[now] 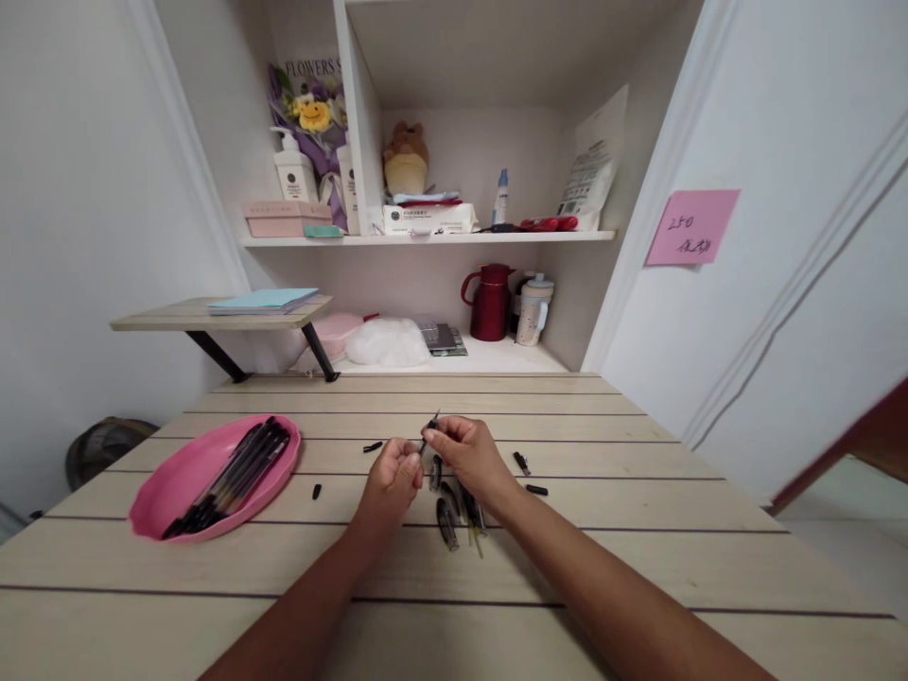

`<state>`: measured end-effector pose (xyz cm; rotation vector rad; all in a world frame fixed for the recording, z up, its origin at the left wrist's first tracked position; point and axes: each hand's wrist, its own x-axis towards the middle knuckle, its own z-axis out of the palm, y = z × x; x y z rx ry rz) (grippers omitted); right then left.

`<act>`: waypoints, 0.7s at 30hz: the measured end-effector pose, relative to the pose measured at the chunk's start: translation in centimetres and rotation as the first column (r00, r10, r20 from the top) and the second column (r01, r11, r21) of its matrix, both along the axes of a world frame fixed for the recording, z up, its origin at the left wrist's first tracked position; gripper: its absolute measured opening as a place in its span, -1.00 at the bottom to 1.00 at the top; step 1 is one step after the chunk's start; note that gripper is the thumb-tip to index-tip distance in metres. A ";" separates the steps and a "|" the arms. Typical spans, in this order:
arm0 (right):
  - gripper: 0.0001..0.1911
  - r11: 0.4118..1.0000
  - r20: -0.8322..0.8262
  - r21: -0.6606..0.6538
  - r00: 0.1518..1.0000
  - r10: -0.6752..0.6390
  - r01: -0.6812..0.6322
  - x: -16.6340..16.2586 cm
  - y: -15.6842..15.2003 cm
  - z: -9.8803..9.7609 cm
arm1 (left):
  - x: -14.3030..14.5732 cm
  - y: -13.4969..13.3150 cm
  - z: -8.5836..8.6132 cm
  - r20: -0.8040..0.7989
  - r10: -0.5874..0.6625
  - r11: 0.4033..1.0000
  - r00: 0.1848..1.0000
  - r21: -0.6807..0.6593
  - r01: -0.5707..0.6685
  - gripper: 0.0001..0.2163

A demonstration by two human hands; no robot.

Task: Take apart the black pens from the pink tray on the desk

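Between my two hands, above the middle of the table, is a slim pen [430, 425] with its thin tip pointing up and away. My left hand [393, 473] pinches its lower part. The fingertips of my right hand [472, 459] close on the black section near the tip. Under and beside my right hand lies a small pile of dark pen parts [446, 525] with thin refills [475, 541], partly hidden by that hand. Small black pen caps lie apart: one cap [373, 446] beyond my left hand, another cap [317, 491] farther left, and a cap [537, 490] on the right.
A pink oval tray [160, 487] holding several dark pens [245, 473] stands at the left of the slatted table [602, 567]. Behind it a small raised shelf [163, 314] carries blue paper [262, 301]. A red jug [489, 303] and a cup [533, 310] stand in the back cubby.
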<state>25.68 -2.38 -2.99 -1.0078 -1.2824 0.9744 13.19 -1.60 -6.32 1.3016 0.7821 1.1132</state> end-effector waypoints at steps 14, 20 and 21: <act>-0.77 0.994 0.095 -0.098 0.994 -0.046 0.056 4.1 1.4 2.0 | -0.8 -0.3 0.8 0.162 -0.140 0.974 0.977 -0.153 0.165 -0.77; -0.81 0.979 0.198 -0.118 0.970 -0.143 0.168 8.2 1.9 3.0 | -0.8 -0.3 0.8 0.251 -0.170 0.955 0.953 -0.196 0.222 -0.87; -0.82 0.976 0.253 -0.126 0.957 -0.141 0.177 8.8 1.8 2.9 | -0.8 -0.3 0.8 0.263 -0.172 0.951 0.949 -0.205 0.229 -0.90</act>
